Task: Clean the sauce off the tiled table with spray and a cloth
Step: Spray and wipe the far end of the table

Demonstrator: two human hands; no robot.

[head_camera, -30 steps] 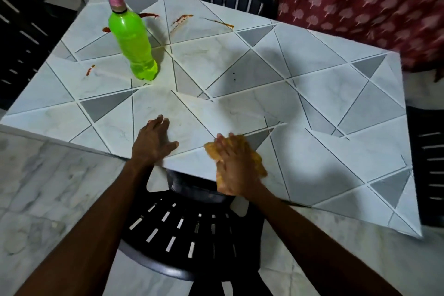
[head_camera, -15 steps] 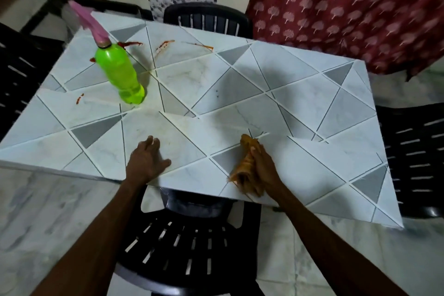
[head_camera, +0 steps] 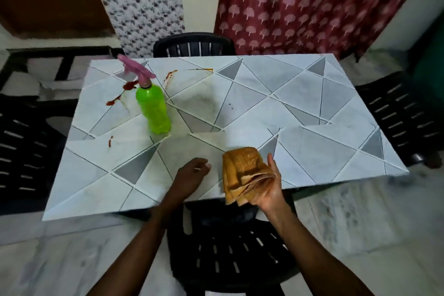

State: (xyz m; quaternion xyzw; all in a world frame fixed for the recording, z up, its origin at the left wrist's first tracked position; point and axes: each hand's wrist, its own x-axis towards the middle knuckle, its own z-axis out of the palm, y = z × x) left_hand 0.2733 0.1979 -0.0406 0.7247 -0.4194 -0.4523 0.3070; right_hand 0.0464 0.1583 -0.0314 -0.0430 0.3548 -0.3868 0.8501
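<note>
Green spray bottle (head_camera: 153, 109) upright on table (head_camera: 312, 151); contents unclear.

Dim indoor light, motion blur throughout, wide-angle bending at the edges.

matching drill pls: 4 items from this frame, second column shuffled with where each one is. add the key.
Items
1. spray bottle
2. cloth
3. left hand
4. sauce smears

Places
A. held up in the right hand, off the tiled table
B. far left part of the tabletop, behind and beside the bottle
C. standing upright on the table's left half
D. resting near the table's front edge, holding nothing

Pairs: 1-C, 2-A, 3-D, 4-B
</note>
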